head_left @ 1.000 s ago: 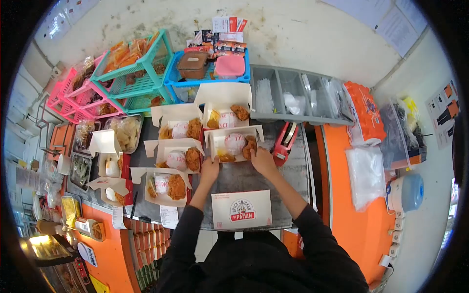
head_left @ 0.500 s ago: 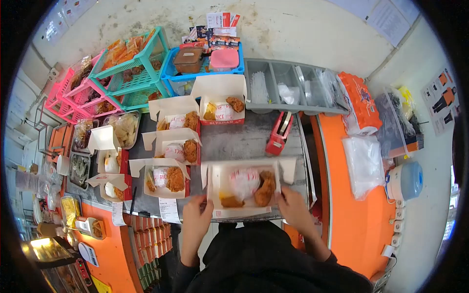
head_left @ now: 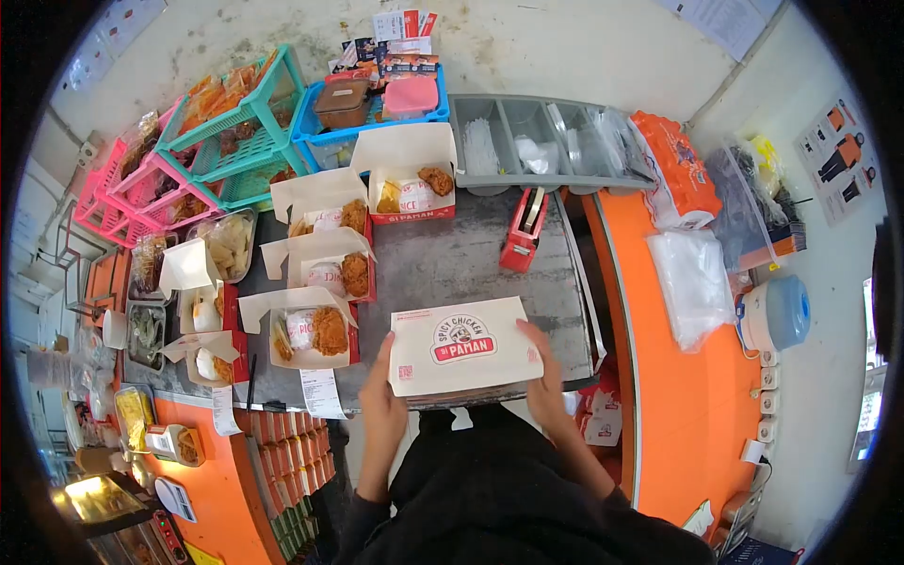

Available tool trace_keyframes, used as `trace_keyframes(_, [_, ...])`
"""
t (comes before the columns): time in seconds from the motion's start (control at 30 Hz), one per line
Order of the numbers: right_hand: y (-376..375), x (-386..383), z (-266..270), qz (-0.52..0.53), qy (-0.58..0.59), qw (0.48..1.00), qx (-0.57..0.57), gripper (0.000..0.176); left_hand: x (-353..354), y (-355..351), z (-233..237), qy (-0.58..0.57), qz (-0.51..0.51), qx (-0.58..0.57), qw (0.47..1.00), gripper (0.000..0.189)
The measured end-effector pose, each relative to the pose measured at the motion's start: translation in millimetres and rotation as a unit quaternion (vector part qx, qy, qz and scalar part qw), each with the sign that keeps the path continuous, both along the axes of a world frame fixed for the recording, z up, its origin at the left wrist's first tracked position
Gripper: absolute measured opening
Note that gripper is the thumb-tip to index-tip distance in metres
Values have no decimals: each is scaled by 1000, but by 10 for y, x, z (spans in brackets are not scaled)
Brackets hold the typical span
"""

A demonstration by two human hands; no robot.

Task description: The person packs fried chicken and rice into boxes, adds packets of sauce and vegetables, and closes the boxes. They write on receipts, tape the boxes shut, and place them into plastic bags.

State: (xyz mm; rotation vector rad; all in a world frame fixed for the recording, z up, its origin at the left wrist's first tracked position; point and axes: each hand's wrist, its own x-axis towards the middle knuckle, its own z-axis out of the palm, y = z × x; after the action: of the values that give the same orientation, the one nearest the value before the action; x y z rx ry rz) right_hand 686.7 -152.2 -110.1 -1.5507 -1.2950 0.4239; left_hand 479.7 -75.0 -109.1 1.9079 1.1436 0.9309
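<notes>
A white cardboard meal box [head_left: 461,377] printed "Spicy Chicken si Paman" is at the front edge of the dark table, its lid down over the food. My left hand [head_left: 383,395] grips its left side, and my right hand [head_left: 542,379] holds the right side. To the left stand several lidded boxes with lids up, the nearest [head_left: 353,347] showing fried chicken [head_left: 329,330] and a wrapped rice portion. Beyond the held box is a red tape dispenser [head_left: 519,247].
Paper receipts [head_left: 322,393] hang over the table's front edge. At the back are a grey divided tray [head_left: 485,179], a blue basket [head_left: 306,137] and turquoise racks [head_left: 252,133]. An orange counter [head_left: 664,414] on the right holds clear plastic bags [head_left: 690,287].
The meal box's lid has gone from open, with chicken and rice showing, to down over the food. Both hands are still at the box's sides.
</notes>
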Motion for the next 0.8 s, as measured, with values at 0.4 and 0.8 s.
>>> trace_keyframes(0.4, [-196,64,44,8,-24,998,-63,42,-164,-155,-237,101,-31,58,993,52])
trace_keyframes(0.8, [-202,308,-17,221,-131,964,-70,49,-367,-77,-296,10,-131,-15,991,50])
